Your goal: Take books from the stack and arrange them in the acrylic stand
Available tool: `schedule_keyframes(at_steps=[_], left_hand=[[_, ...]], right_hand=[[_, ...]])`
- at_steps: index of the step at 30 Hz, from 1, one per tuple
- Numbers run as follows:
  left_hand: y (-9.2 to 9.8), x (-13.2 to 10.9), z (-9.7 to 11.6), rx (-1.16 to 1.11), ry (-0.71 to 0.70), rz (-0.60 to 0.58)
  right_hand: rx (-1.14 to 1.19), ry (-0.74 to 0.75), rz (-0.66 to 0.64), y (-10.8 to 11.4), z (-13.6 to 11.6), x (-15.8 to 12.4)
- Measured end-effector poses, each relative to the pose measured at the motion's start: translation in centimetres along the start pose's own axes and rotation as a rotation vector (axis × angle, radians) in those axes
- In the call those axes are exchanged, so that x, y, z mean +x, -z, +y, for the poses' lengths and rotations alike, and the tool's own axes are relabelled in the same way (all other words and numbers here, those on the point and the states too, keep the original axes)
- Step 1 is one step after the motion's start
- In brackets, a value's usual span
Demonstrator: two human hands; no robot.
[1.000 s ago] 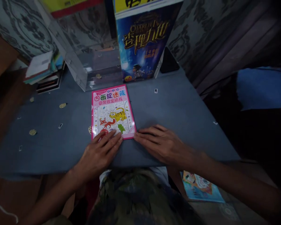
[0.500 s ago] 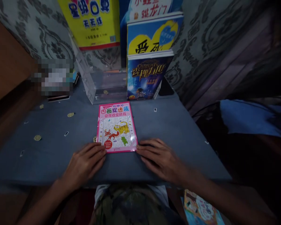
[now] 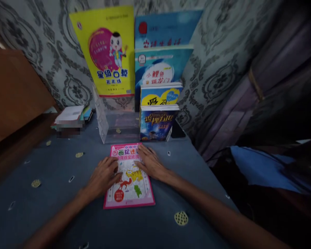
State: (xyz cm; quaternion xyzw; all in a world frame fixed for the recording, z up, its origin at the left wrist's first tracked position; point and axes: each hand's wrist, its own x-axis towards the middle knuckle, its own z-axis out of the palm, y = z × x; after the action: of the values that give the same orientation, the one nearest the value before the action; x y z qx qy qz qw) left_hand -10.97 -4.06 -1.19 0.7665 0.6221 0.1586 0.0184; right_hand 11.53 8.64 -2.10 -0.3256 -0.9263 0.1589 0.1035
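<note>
A pink-bordered picture book (image 3: 131,199) lies flat on the grey-blue table, its cover showing a yellow striped cat, a red fox and a green leaf shape. My left hand (image 3: 105,174) rests over the book's left edge, fingers slightly bent on the cover and thumb apart. Across the upper right corner lies my right hand (image 3: 151,162), its fingers stretched out and covering part of the title. Neither hand is visibly wrapped round the book. Just behind the book stands a clear plastic book rack (image 3: 101,126).
The rack holds a tall yellow book (image 3: 93,79) at left and a column of blue books (image 3: 158,126) at right. A dark flat object (image 3: 178,130) lies beside it. Stacked books (image 3: 69,113) sit at back left. Blue cloth (image 3: 256,169) hangs beyond the table's right edge.
My hands have moved up the book from its lower corners, the right to the upper right corner, the left to the left side. The view has tilted up, showing more of the rack.
</note>
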Motion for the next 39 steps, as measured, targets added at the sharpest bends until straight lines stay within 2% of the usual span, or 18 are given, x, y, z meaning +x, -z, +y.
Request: schedule_keyframes(at_steps=[3,8,12,15,18,24,25,27,30,35,39], left_hand=[[-0.5,1.5,-0.4,0.025,0.131,0.021],[-1.8,2.8,-0.6,0.067,0.273,0.032],[-3.7,2.9,-1.5,-0.06,0.245,0.198],[-4.9,2.8,-2.6,-0.307,0.211,0.319],[-5.2,2.9,-3.6,-0.617,0.258,0.388],[-3.5,3.5,-4.6,-1.308,0.602,0.487],[-3.2,3.6,-4.5,-1.382,0.656,0.476],[-2.6,3.7,-3.8,-1.52,0.719,0.381],[-2.2,3.8,-2.4,-1.69,0.687,0.23],[-2.2,3.9,-1.0,-1.822,0.738,0.231],[-2.2,3.8,-1.0,-1.868,0.69,0.221]], right_hand=[[-0.018,-0.063,0.0,0.0,0.3,1.7],[-0.03,-0.063,0.016,-0.3,0.6,1.6],[-0.029,-0.059,0.02,0.1,0.3,1.3],[-0.038,-0.061,-0.009,0.4,-0.1,1.1],[-0.052,-0.075,-0.043,0.6,-0.3,1.0],[-0.068,-0.065,-0.017,0.1,0.1,1.0],[-0.07,-0.065,-0.004,-0.1,0.3,1.0],[-0.073,-0.061,0.015,-0.4,0.7,1.0],[-0.053,-0.049,0.04,-0.7,1.1,0.8],[-0.03,-0.037,0.044,-1.0,1.4,0.7],[-0.036,-0.026,0.05,-1.1,1.7,0.9]])
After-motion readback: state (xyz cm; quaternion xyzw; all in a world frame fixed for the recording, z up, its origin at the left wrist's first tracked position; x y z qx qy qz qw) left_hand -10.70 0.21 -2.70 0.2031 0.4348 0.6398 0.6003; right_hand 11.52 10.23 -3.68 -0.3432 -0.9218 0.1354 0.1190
